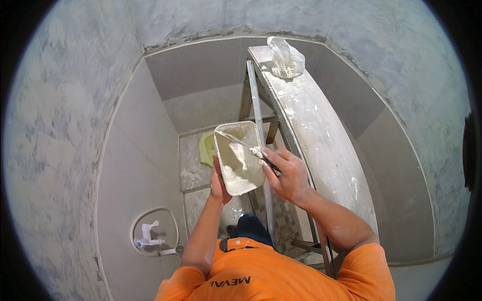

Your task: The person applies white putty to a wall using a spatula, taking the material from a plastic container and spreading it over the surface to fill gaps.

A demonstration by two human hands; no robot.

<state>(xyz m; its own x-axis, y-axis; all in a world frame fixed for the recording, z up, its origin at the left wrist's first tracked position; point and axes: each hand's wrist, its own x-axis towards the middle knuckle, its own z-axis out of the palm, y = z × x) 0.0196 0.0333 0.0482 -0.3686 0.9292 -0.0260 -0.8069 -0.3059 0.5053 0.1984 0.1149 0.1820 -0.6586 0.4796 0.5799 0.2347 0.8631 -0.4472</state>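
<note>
My left hand [219,184] is closed around the left side of a pale rectangular plastic tub [232,176], which is tilted so its inside shows. White putty coats the tub's walls and bottom. In my right hand [291,175] is a putty knife [236,141] with a dark handle, gripped between thumb and fingers. Its blade reaches across the tub's opening toward the far left corner, with a lump of white putty near the handle. Both hands have white smears on them.
To the right stands a putty-spattered plank [321,125] on a metal frame [256,95], bearing a crumpled plastic bag [286,59] at its far end. A green squat toilet [206,149] lies beyond the tub. A white tap [147,235] and hose [176,220] project from the left wall.
</note>
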